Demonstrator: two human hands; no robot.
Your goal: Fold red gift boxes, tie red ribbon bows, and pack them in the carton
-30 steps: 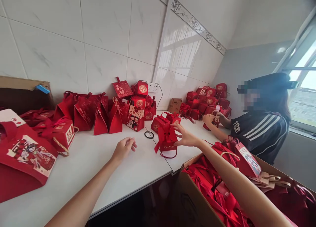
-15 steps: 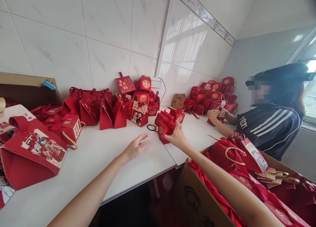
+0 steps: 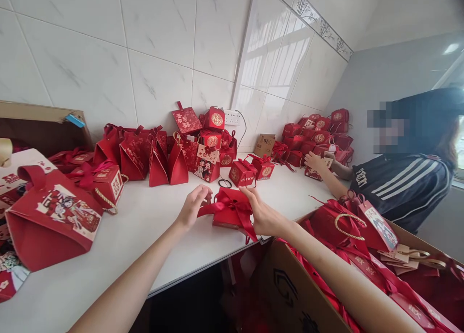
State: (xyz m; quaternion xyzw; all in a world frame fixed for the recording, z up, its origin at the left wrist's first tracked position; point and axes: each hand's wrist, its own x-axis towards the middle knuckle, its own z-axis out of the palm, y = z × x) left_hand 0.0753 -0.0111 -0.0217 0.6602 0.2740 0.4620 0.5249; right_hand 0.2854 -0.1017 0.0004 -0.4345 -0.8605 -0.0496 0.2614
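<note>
A small red gift box (image 3: 228, 221) with a red ribbon bow on top is tilted over the near part of the white table (image 3: 159, 255). My right hand (image 3: 266, 214) grips it from the right side, thumb and fingers against the box and bow. To the left of the box, my left hand (image 3: 194, 207) has half-curled fingers with a gap between thumb and forefinger. A loose ribbon tail (image 3: 208, 209) reaches close to those fingertips; whether they touch it is hard to see. Two more ribboned red boxes, one nearer (image 3: 242, 173) and one behind (image 3: 263, 168), stand just beyond.
Triangular red gift bags (image 3: 134, 154) line the tiled wall, beside stacked red boxes (image 3: 213, 118). A black ring (image 3: 224, 183) lies mid-table. At right, an open carton (image 3: 290, 294) holds many red boxes. A co-worker (image 3: 409, 178) handles a box near another pile (image 3: 321, 137).
My right hand has brought one ribboned box toward me from beside the other boxes. My left hand has moved slightly nearer to it, and its fingers have curled more.
</note>
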